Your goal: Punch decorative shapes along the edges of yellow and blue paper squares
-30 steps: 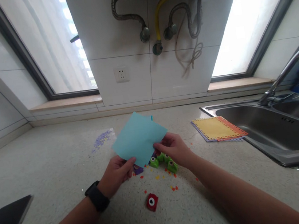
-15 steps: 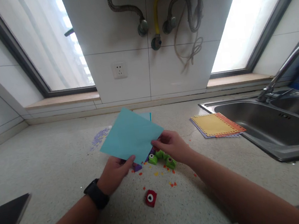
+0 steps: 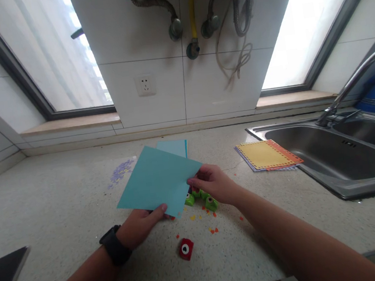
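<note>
Both hands, left [image 3: 143,224] and right [image 3: 212,183], pinching a light-blue square paper sheet [image 3: 158,179] by its edges above the speckled pale bench [image 3: 66,188], red plastic punch [image 3: 186,249] nearer me.

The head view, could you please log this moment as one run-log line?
left hand: grips blue sheet, lower edge; right hand: grips its right corner; red punch: on counter; green punches: near right hand
</note>
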`<state>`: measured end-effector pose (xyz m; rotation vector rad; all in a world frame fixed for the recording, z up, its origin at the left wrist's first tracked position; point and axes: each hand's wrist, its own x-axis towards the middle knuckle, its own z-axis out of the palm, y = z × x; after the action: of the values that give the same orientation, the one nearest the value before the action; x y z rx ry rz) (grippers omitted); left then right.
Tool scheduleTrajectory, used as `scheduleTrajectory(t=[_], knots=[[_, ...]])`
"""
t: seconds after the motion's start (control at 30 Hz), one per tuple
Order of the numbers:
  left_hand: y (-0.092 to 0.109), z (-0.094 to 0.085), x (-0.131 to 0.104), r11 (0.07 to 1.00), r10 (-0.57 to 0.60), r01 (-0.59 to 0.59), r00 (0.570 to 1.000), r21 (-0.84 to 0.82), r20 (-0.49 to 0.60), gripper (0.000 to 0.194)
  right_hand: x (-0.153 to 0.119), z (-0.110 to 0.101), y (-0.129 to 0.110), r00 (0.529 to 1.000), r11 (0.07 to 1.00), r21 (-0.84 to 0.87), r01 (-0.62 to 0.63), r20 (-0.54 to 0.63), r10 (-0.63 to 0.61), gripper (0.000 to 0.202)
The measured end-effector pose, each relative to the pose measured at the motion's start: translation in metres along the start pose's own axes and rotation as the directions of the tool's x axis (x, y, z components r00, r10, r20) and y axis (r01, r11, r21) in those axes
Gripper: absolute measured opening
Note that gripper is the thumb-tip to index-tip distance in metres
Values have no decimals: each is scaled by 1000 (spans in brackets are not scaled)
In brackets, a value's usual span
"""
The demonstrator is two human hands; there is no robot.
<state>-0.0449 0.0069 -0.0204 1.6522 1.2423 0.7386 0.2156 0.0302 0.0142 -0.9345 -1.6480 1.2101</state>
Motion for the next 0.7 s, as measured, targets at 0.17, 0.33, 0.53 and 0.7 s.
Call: scheduleTrajectory(t=[0.17,0.33,0.53,0.7], knots=[[10,0,-3,979,-154,155,988,129,-21,45,4,-5,4,999,999,35,1,-34,0,21],[4,1,-2,977,-140,146,989,155,-49,52,3,-29,3,970,977,-209,-36,-242,-16,22],[-1,6,3,997,-55,63,984,40,-168,51,-9,-55,-13,984,614,-785,-82,-162,-75,32],[-1,8,4,999,-50,53,977,9,-209,53,-15,-59,-19,989,505,-863,-9,65,129,39]])
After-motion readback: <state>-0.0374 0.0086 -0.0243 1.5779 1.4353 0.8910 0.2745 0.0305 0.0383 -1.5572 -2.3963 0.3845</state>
